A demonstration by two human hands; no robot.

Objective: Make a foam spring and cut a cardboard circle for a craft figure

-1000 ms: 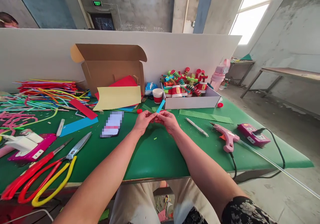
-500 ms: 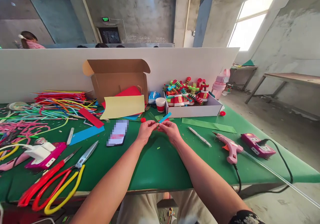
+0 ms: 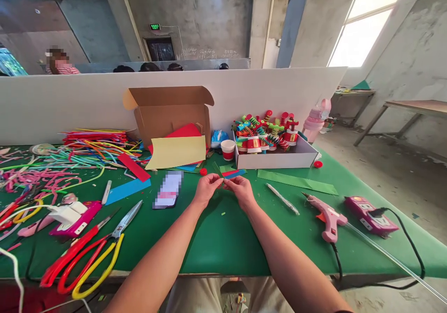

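In front of me my left hand (image 3: 207, 189) and my right hand (image 3: 241, 191) meet fingertip to fingertip just above the table. Both are closed in a pinch where two narrow paper strips come together. The green paper strip (image 3: 217, 169) slants up to the left from the fingertips. To the right points the blue paper strip (image 3: 236, 175), passing over my right fingers. Fingers hide the join, so I cannot tell how the strips are fastened. Beyond the hands a red bottle cap (image 3: 203, 172) and a white-and-red paper cup (image 3: 228, 149) stand on the table.
A white box (image 3: 279, 160) holds several paper-cup figures. On the right are a pen (image 3: 282, 199), a green strip (image 3: 296, 181), a pink glue gun (image 3: 328, 216) and a power strip (image 3: 370, 216). Left are a phone (image 3: 168, 189), scissors (image 3: 118, 229), pipe cleaners (image 3: 94, 147) and an open carton (image 3: 171, 112).
The blue strip has tilted down, from pointing up to the right to lying nearly level. Both hands keep their pinch. The whole view has shifted slightly.
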